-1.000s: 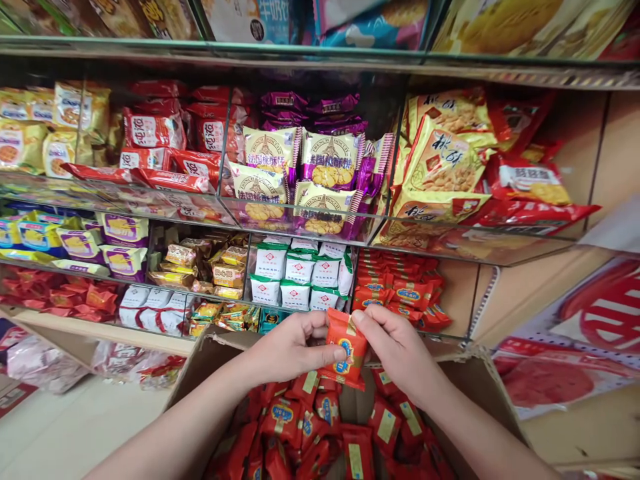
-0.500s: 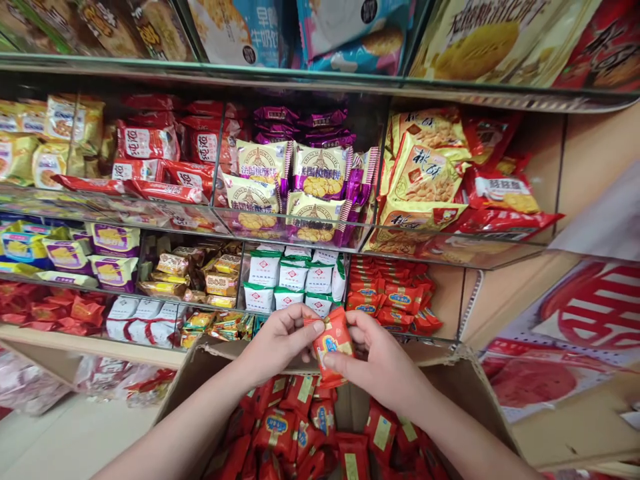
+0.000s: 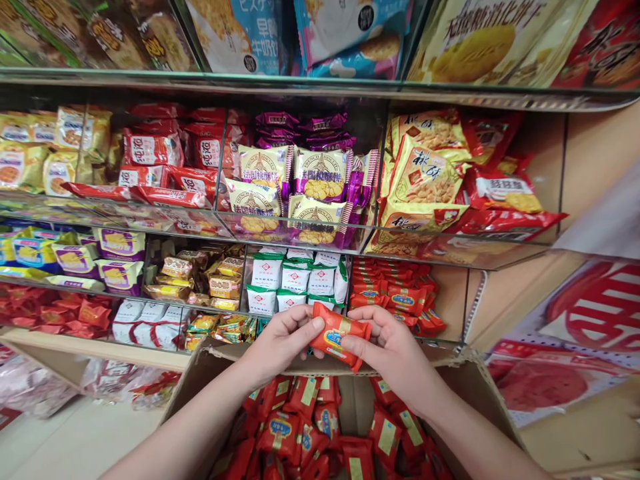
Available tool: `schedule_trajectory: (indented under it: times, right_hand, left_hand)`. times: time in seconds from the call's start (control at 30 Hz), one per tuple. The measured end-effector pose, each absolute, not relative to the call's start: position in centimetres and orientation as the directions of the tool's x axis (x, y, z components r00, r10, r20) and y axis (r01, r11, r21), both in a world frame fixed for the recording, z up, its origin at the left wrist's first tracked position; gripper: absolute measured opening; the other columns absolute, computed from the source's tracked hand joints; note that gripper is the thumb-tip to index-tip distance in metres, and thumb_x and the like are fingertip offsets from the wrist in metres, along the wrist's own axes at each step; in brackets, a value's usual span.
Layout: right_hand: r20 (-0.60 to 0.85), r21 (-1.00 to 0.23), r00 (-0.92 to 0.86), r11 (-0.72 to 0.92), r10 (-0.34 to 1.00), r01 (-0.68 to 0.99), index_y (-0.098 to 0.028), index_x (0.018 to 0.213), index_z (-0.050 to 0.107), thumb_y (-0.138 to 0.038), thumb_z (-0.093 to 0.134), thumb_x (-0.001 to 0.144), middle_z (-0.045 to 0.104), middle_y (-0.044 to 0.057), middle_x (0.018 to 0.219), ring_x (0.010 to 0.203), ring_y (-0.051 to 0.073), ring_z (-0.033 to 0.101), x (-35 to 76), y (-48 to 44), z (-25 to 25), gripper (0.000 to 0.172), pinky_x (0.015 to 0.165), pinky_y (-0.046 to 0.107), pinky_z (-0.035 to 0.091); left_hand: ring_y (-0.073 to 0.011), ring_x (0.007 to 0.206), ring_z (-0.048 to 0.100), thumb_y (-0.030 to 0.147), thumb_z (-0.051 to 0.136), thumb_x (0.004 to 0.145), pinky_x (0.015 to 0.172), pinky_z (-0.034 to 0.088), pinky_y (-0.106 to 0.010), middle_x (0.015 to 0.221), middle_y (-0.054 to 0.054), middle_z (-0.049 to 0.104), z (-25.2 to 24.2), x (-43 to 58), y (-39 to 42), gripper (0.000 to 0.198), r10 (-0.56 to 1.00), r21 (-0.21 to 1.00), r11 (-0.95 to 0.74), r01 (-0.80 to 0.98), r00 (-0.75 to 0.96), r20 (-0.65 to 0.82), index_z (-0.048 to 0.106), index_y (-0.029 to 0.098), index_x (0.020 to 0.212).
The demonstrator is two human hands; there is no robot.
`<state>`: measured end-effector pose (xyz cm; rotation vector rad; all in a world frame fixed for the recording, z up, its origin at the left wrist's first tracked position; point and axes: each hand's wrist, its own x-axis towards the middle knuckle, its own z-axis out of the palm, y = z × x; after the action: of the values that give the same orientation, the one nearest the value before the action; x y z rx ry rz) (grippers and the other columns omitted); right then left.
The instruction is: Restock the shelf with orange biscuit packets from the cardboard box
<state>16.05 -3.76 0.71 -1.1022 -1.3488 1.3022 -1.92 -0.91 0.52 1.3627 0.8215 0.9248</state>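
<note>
Both hands hold one small red snack packet with a blue and yellow logo, turned flat and level. My left hand pinches its left end and my right hand grips its right end. They hover over the far edge of an open cardboard box full of several like red packets. Just beyond, a glass shelf compartment holds stacked packets of the same kind.
Glass shelves carry many snack packs: white and green packets, purple and yellow biscuit bags, yellow and red bags at right, red packs at left. A red and white poster leans at right. Pale floor lies at lower left.
The packet has been turned from upright to lying flat between both hands and raised slightly toward the shelf. The view has tilted up a little.
</note>
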Motion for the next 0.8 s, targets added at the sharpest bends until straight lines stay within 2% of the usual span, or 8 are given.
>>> schedule_trajectory:
  times: [0.23,0.33,0.43,0.57,0.63,0.73,0.8]
  right_hand:
    - [0.076,-0.996,-0.139,0.067,0.987,-0.067,-0.02,0.095,0.054,-0.044,0.053,0.078,0.063,0.001,0.083,0.08,0.016,0.058,15.9,-3.8,0.8,0.03,0.072,0.028,0.045]
    - [0.053,-0.996,-0.131,0.044,0.99,-0.073,-0.021,0.094,0.055,-0.046,0.051,0.079,0.062,0.0,0.081,0.075,0.015,0.057,16.0,-3.7,0.7,0.029,0.066,0.026,0.046]
    - [0.019,-0.998,-0.121,0.011,0.993,-0.063,-0.021,0.098,0.053,-0.044,0.054,0.077,0.062,-0.001,0.078,0.07,0.014,0.057,16.1,-3.7,0.6,0.031,0.061,0.025,0.047]
    - [-0.025,-0.999,-0.157,-0.032,0.987,-0.043,-0.02,0.106,0.049,-0.034,0.066,0.068,0.063,0.001,0.089,0.08,0.013,0.058,16.2,-3.7,0.9,0.044,0.074,0.026,0.046]
    - [-0.031,-0.999,-0.165,-0.035,0.986,-0.025,-0.019,0.105,0.049,-0.032,0.066,0.069,0.062,0.001,0.091,0.081,0.012,0.058,16.2,-3.7,1.2,0.042,0.074,0.025,0.046]
    - [-0.018,-1.0,-0.089,-0.019,0.996,-0.011,-0.02,0.099,0.051,-0.034,0.061,0.072,0.06,-0.002,0.075,0.063,0.01,0.056,16.7,-3.2,1.8,0.032,0.059,0.023,0.047]
    - [-0.025,-1.0,0.045,-0.024,0.999,-0.02,-0.021,0.095,0.05,-0.036,0.06,0.071,0.056,-0.004,0.066,0.051,0.009,0.051,17.6,-2.3,2.2,0.03,0.046,0.022,0.044]
  left_hand:
    - [-0.0079,0.051,0.053,0.042,0.057,0.075,0.044,0.033,-0.016,0.058,0.001,0.059,0.2,-2.0,-0.8,0.028,0.916,0.996,0.042,-0.076,0.4,-0.008,0.06,0.014,0.082]
    - [-0.009,0.05,0.053,0.042,0.057,0.075,0.044,0.032,-0.017,0.055,0.001,0.059,0.4,-2.0,-0.8,0.028,0.92,0.997,0.05,-0.059,0.392,-0.023,0.06,0.014,0.079]
    - [-0.0088,0.05,0.052,0.041,0.056,0.075,0.044,0.031,-0.017,0.055,0.0,0.06,0.5,-2.0,-0.8,0.028,0.92,0.998,0.044,-0.035,0.392,-0.027,0.059,0.014,0.077]
    - [-0.0079,0.049,0.049,0.041,0.053,0.077,0.045,0.031,-0.017,0.054,0.0,0.059,0.6,-1.9,-0.8,0.029,0.904,1.0,0.017,0.002,0.427,-0.017,0.059,0.013,0.076]
    - [-0.0087,0.051,0.051,0.041,0.053,0.078,0.046,0.032,-0.018,0.056,0.0,0.059,0.6,-1.8,-0.7,0.029,0.903,1.0,0.006,0.013,0.43,-0.011,0.059,0.013,0.079]
    - [-0.0107,0.056,0.056,0.041,0.053,0.077,0.048,0.034,-0.019,0.068,-0.003,0.064,0.7,-1.8,-0.7,0.03,0.922,1.0,0.002,-0.01,0.388,0.002,0.057,0.014,0.088]
    - [-0.0108,0.058,0.057,0.04,0.055,0.076,0.051,0.036,-0.02,0.076,-0.004,0.065,0.9,-1.8,-0.7,0.03,0.925,1.0,0.004,-0.013,0.381,0.001,0.056,0.014,0.09]
